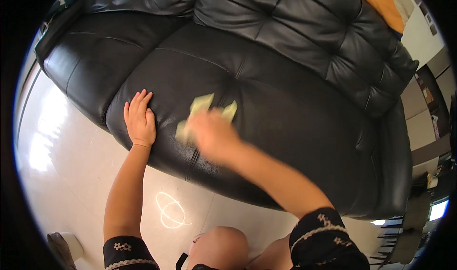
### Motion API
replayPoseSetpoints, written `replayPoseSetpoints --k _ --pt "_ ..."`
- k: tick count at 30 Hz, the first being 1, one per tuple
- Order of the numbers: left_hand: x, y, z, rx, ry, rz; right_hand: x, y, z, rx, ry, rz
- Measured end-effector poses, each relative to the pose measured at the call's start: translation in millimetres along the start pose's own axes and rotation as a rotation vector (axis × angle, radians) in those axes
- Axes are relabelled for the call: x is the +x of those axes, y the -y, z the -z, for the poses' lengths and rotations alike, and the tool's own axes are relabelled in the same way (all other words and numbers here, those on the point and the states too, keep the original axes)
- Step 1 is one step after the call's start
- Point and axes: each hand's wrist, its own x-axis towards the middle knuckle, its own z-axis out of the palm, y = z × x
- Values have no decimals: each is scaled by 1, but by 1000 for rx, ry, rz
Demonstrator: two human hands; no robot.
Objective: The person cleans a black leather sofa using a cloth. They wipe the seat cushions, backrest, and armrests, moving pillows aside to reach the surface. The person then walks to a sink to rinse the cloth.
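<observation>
A black leather sofa [285, 127] with tufted seat and back cushions spans the view before me. My left hand [140, 122] lies flat on the front edge of its seat, fingers pointing away from me, holding nothing. To the right of it, my right hand [214, 132] is closed on a pale yellow-green cloth [201, 104] over the seat. Both the hand and the cloth are blurred. Folds of the cloth stick out beyond the fingers and at the left side of the hand. The palm and the underside of the cloth are hidden.
Glossy light floor tiles [178, 188] run along the sofa's front, with my bent knees at the bottom. A small pale bin [72, 245] with a dark liner stands at the lower left. An orange fabric item [382, 6] lies over the sofa's back at the upper right.
</observation>
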Motion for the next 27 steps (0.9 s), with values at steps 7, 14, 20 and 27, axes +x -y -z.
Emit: replayPoseSetpoints --k 7,14,20,27 --pt "-5 -4 5 -4 -16 16 -23 35 76 64 379 222" --pt "-6 -14 -5 -24 -28 13 64 -108 9 -206 -30 -325" --pt "3 -11 7 -2 24 11 -33 39 0 28 243 175" --pt "10 -24 18 69 214 65 -48 11 93 355 396 -90"
